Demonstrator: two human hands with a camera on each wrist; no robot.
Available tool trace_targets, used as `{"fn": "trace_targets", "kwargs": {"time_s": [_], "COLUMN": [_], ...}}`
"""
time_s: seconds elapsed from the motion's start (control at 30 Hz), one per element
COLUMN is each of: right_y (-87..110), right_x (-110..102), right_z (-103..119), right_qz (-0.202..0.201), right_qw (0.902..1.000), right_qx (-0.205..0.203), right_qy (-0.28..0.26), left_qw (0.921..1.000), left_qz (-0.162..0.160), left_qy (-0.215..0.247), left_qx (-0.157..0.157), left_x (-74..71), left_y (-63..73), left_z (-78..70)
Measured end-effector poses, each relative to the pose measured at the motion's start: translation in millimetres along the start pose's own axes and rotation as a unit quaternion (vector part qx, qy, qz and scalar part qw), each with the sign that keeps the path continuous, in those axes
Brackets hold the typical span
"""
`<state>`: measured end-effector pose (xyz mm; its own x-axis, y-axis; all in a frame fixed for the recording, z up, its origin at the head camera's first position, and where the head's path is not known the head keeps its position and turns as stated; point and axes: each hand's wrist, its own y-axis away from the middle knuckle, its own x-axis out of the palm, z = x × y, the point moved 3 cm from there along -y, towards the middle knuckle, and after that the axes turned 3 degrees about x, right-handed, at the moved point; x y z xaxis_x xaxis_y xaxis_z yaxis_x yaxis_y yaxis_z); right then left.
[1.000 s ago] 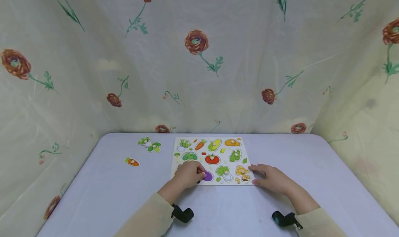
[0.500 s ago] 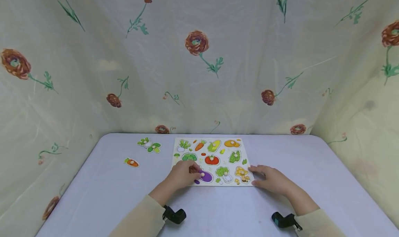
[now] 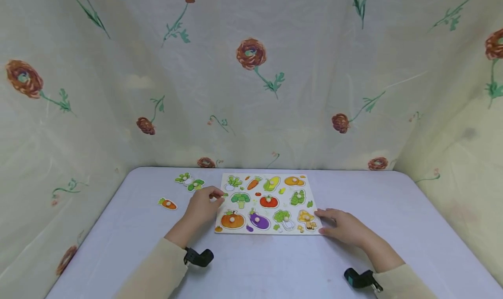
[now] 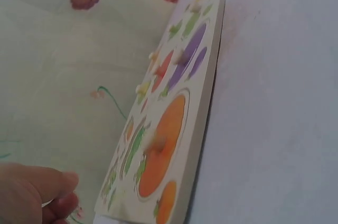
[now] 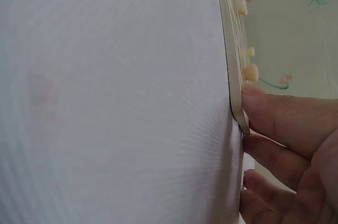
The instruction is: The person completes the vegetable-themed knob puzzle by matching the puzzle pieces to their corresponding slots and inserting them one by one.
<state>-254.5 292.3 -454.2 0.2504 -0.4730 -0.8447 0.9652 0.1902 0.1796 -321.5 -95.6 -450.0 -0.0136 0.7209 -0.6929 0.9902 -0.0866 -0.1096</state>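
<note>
A white vegetable peg puzzle board (image 3: pixel 251 230) lies on the table, its pieces bearing small round knobs. My left hand (image 3: pixel 200 207) is at the board's left edge, beside the broccoli piece (image 3: pixel 240 199); nothing shows between its fingers. The left wrist view has this hand (image 4: pixel 31 195) apart from the board, near the pumpkin piece (image 4: pixel 163 155). An eggplant piece (image 3: pixel 259 220) sits in its slot right of the pumpkin. My right hand (image 3: pixel 346 227) touches the board's right edge and near corner with its finger and thumb, seen also as the hand (image 5: pixel 296 145) in the right wrist view.
Left of the board lie a loose carrot piece (image 3: pixel 168 204), a loose radish piece (image 3: pixel 184 179) and a green broccoli-like piece (image 3: pixel 195 185). A white cloth covers the table (image 3: pixel 267 268). Flower-patterned curtains (image 3: pixel 251 128) enclose it at the back and sides.
My left hand has let go of the eggplant piece's knob and moved left and away to the board's left edge, uncovering the pumpkin and broccoli. The right hand has stayed at the board's corner.
</note>
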Motion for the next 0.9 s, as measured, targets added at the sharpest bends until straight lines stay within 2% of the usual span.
{"fn": "trace_targets", "kwargs": {"time_s": [0.2, 0.5, 0.67, 0.9], "right_y": [-1.1, -1.4, -0.6, -0.2], "right_x": [1, 3, 3, 2], "right_z": [-3, -4, -2, -1], "right_qz": [-0.003, -0.003, 0.000, -0.003], "right_qw": [1.0000, 1.0000, 0.9999, 0.9999], "right_qx": [-0.002, 0.003, 0.012, 0.013], "right_qy": [0.002, -0.002, -0.003, 0.002], "left_qw": [0.9978, 0.9904, 0.9880, 0.9860], "left_qz": [-0.058, -0.115, -0.122, -0.121], "left_qy": [0.000, -0.006, -0.007, -0.019], "left_qx": [-0.031, -0.075, -0.095, -0.113], "left_x": [-14.7, -25.3, -24.7, -24.2], "left_y": [-17.4, -36.3, -41.4, -44.4], "left_z": [23.6, 53.4, 62.3, 62.4]}}
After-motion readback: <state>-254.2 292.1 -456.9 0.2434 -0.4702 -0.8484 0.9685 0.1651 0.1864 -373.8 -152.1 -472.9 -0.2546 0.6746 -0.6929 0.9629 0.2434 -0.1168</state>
